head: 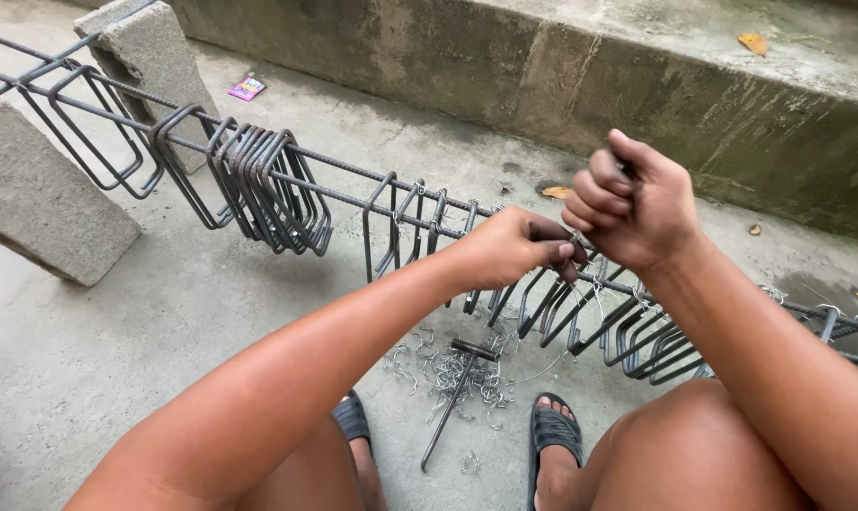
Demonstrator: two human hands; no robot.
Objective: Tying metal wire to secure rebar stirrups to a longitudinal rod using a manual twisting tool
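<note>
Two hands met at one joint of the steel cage. Left hand [514,251] was closed over a long bar [344,168] where a bent stirrup [542,303] hung from it, thumb and forefinger pinched together at what looked like thin tie wire; the wire itself was too fine to make out. Right hand [637,203] sat just above and beside it, curled into a tight fist around a small dark handle that barely showed between the fingers. Knuckles nearly touching.

Judged step: tying a stirrup to the bar, mid-twist. Next move would call for a firm pinch on the joint while the fist turned, then a shift along the bar to the next loose stirrup.

Further stirrups hung close-packed to the right of the hands, some already showing pale wire at the top. A second bunch [273,194] hung untied to the left, well apart. Bars rested on two concrete blocks [41,199] at the far left.

Below the hands, on the concrete floor [164,312], lay a scatter of short wire pieces [448,374] with a T-handled metal tool [452,393] across them. Black sandals [554,435] on both feet, just beside the wire. Low concrete wall [637,85] beyond; pink wrapper [246,89] near its foot.
</note>
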